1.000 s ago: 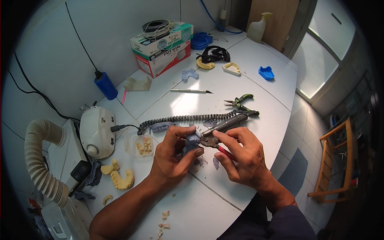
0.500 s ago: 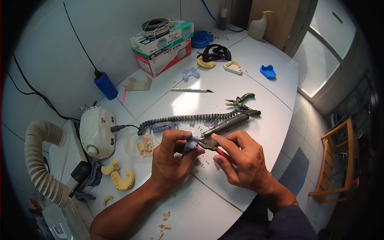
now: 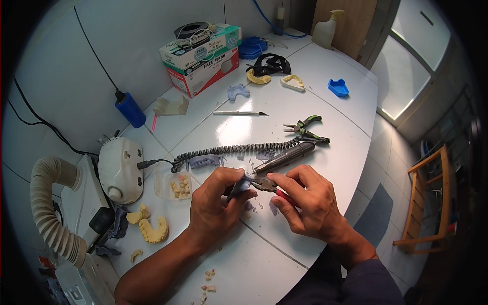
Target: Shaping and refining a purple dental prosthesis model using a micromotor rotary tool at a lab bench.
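Observation:
Between the thumb and fingers of my left hand is a blue-grey dental mould piece. My right hand grips red-handled pliers, their dark jaws at the right edge of the piece; whether they bite into it cannot be made out. Grey-blue crumbs lie on the table below. Just beyond my hands rests a dark rotary handpiece with a coiled cord. Another blue-grey mould piece sits near the cord, beside a clear box of tooth-like pieces.
Green-handled pliers and a craft knife lie farther back. At left stand a white control unit and a ribbed hose. Yellow dental casts lie near my left forearm. Stacked boxes stand at the back.
The view has shifted slightly. The mould piece is tilted a little differently in my left hand, and the pliers stay at its edge.

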Motion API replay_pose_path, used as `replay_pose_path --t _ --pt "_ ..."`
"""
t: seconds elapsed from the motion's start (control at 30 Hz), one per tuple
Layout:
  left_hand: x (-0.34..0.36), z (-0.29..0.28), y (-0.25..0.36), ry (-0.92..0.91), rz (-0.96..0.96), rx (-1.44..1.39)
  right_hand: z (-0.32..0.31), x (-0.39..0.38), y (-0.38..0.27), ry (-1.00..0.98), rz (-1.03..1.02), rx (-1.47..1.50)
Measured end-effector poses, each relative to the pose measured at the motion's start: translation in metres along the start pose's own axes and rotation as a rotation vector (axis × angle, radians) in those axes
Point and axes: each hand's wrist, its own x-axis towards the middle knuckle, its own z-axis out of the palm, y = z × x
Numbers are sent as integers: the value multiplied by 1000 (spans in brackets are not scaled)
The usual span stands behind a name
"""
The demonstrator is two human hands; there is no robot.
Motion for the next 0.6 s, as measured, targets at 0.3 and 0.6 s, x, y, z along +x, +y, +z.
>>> replay_pose_path --t 0.3,0.6 --pt "0 3 -2 25 -16 3 -1 -1 1 -25 -2 1" --pt "0 2 -1 -1 -63 -8 -2 -2 2 -65 32 -4"
